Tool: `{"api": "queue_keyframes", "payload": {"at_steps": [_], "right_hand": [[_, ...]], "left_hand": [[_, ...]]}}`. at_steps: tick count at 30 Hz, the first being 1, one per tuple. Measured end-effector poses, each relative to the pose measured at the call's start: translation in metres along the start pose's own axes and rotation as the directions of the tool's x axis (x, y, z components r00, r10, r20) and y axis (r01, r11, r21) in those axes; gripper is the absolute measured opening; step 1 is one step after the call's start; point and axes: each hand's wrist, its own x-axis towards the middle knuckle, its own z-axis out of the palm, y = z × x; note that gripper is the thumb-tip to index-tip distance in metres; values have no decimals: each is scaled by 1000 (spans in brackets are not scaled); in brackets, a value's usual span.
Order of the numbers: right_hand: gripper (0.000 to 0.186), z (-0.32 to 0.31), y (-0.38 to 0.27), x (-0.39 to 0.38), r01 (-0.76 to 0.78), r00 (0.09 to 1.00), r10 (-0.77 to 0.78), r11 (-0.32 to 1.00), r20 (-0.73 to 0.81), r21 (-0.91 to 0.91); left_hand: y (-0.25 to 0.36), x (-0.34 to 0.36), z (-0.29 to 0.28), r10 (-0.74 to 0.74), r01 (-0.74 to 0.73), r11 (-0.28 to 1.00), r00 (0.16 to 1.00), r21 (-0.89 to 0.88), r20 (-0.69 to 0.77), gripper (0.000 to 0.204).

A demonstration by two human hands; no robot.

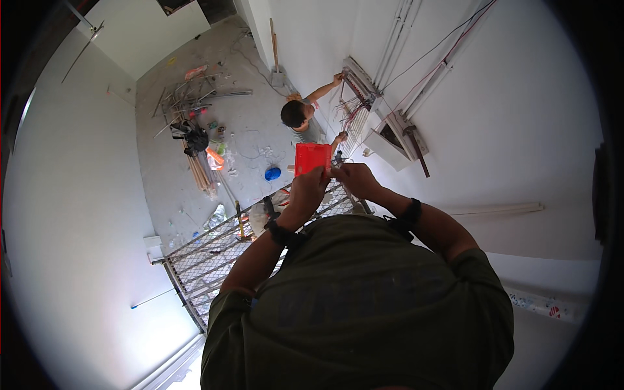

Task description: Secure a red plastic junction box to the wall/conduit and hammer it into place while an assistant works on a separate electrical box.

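In front of my chest, my left hand [309, 190] is closed on the near edge of a flat red plastic case [312, 158]. Close beside the case's lower right corner is my right hand [359, 179], its fingers pinched together; what they hold, if anything, is too small to make out. A small silvery piece [337, 160] shows just beyond those fingertips, and I cannot tell whether they touch it. Both wrists wear dark bands.
Below me is a metal mesh platform [201, 263] bearing a hammer [241, 224]. Past it, a co-worker [296, 116] reaches into an open electrical panel [359, 81] with loose wires. Metal and wooden lengths [197, 168], a blue round object [272, 173] and debris litter the floor. A long-handled shovel [277, 75] leans at the wall.
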Motion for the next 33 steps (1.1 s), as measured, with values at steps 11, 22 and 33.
{"api": "queue_keyframes", "payload": {"at_steps": [11,22,33], "right_hand": [[43,3,1,5,-281,957,256,931,134,232],[33,7,7,6,2,995,-9,998,-97,-69],[48,13,4,5,-109,994,105,934,31,340]], "left_hand": [[-2,3,-1,-54,53,996,998,68,17,14],[-6,2,0,-29,29,999,1000,-20,6,13],[-6,1,-3,-1,0,1000,999,-17,-44,16]]}}
